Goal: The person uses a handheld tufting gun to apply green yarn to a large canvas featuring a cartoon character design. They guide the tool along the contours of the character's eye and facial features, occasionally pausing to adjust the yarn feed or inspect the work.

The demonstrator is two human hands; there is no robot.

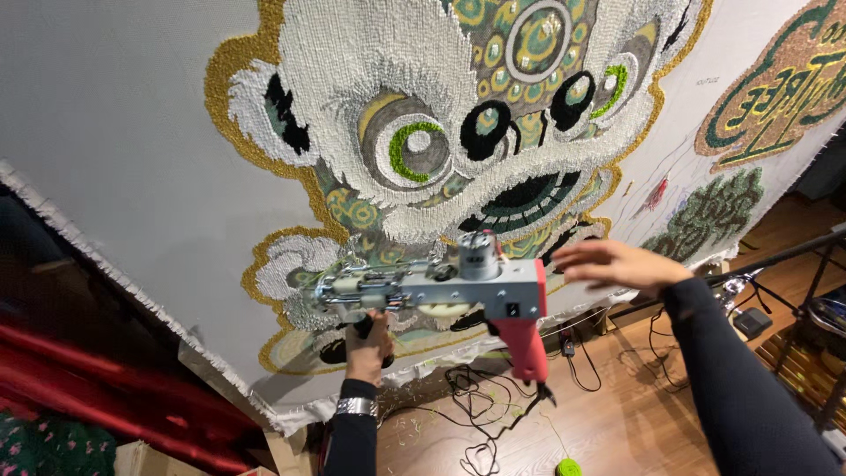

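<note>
A large grey backing cloth (115,132) stretches before you, tilted in view, bearing a tufted lion face (458,123) in white, gold, green and black; a green and gold emblem (775,88) sits at the far right. Below it, the tufting gun (441,286), silver with a pink-red grip, hangs in front of the lion's lower edge, its needle end pointing left. Your left hand (368,342) is clenched around the gun's black front handle; your right hand (612,264) hovers just beside the rear of the gun, fingers spread and released, grasping nothing. Judging from this, bring the right hand onto the pink grip before pressing in, and keep the needle square to the cloth. No containers show; only black cords (480,414) and a small green yarn ball (568,467) lie on the wooden floor (617,423).
</note>
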